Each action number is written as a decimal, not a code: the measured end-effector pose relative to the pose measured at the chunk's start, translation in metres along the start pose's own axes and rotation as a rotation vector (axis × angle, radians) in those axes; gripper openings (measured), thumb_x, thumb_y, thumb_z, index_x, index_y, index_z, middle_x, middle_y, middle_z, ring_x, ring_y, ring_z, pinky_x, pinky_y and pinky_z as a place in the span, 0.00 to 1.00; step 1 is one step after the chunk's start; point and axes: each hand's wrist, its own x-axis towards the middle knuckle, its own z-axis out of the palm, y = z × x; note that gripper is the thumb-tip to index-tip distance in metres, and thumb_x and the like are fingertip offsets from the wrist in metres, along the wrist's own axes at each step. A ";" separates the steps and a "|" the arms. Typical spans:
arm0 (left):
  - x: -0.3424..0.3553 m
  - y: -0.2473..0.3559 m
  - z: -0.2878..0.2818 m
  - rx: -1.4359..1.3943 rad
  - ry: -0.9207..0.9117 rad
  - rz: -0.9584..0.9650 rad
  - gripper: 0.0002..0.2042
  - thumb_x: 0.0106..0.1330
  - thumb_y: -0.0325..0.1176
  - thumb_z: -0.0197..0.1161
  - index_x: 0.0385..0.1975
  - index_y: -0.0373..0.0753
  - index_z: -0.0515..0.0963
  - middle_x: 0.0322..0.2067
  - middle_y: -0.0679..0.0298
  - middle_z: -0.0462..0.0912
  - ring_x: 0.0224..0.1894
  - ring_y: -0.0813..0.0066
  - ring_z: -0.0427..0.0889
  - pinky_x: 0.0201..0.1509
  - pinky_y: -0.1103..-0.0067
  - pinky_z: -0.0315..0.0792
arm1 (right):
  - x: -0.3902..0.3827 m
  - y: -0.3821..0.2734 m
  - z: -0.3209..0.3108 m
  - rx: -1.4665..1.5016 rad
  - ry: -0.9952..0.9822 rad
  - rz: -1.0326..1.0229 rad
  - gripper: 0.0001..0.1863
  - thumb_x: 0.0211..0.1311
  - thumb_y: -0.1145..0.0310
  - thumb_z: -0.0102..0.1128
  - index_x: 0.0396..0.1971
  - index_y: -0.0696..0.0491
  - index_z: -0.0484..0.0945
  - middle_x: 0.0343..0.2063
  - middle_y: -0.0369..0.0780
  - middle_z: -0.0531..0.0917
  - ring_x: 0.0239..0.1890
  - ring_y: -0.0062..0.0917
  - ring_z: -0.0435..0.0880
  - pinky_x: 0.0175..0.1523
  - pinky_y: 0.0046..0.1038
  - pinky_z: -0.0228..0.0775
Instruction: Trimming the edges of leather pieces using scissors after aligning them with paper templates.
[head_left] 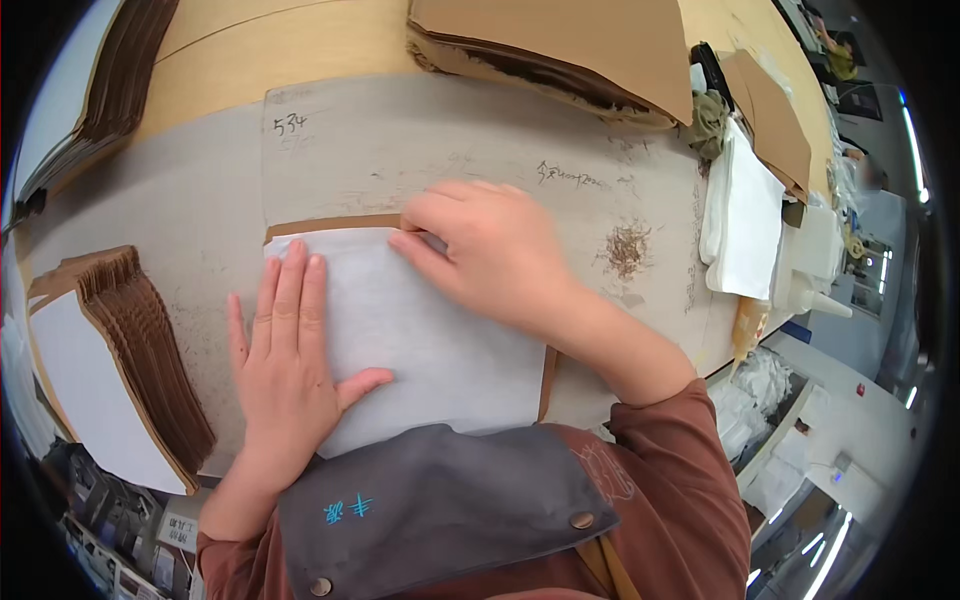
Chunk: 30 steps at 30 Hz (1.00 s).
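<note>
A thin white sheet (440,355) lies over a brown board (330,223), which shows along the top and right edges. My left hand (295,355) rests flat on the sheet's left side, fingers stretched toward the top edge and thumb out to the side. My right hand (485,250) is closed at the sheet's upper edge, fingertips curled over the brown strip; what they hold, if anything, is hidden. Both hands are on a worn grey work mat (370,145) marked with scribbles and dark smudges.
Brown board stacks with white faces (150,370) stand at left, another stack (90,80) upper left, brown boards (560,45) at top. Right: white pads (740,215), crumpled cloth (707,125), a glue bottle (750,320), white plastic (740,395). A person (840,60) is in the distance.
</note>
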 end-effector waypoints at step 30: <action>0.025 0.022 0.018 -0.200 0.014 0.157 0.52 0.56 0.63 0.67 0.74 0.34 0.57 0.75 0.53 0.59 0.77 0.54 0.57 0.77 0.55 0.49 | -0.017 0.022 -0.044 -0.046 -0.117 0.118 0.12 0.58 0.56 0.70 0.28 0.49 0.81 0.30 0.34 0.85 0.40 0.33 0.81 0.46 0.37 0.67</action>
